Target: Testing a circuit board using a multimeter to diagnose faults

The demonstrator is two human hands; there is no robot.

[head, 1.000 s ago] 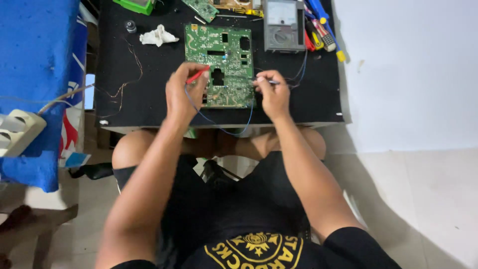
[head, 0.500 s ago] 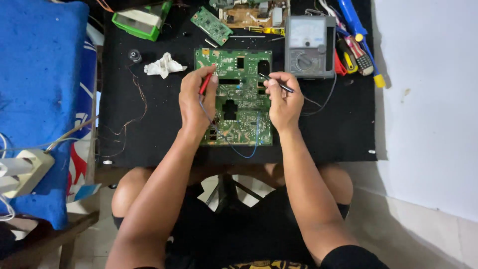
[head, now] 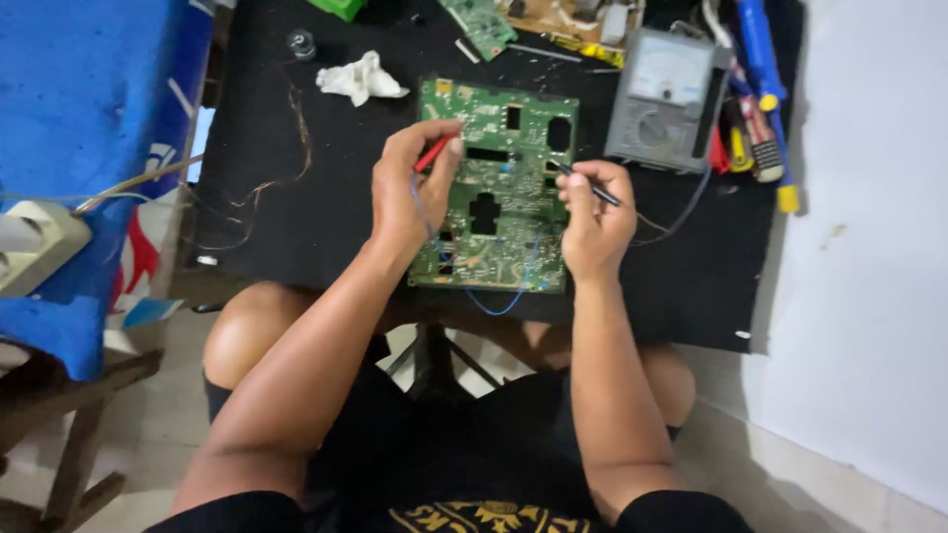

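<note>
So there's a big green rectangular circuit board (head: 499,188) lying flat in the middle of the black-covered table (head: 296,227), and both hands are working right on top of it. The left hand (head: 410,192) rests over the board's left edge, fingers (head: 449,148) pinched shut around a thin red probe (head: 432,154), tip angled down toward the upper-left part of the board. The right hand (head: 592,222) sits over the right edge, fingers curled tight around a thin black probe (head: 588,185) that points left onto the board near its oval cutout. A blue wire (head: 494,304) loops out below the board's near edge. Just beside the board on the right is a grey analog meter with a dial (head: 660,99), and a crumpled white tissue (head: 360,79) lies near the upper-left corner. Screwdrivers with blue and yellow handles (head: 765,89) are piled at the far right.
</note>
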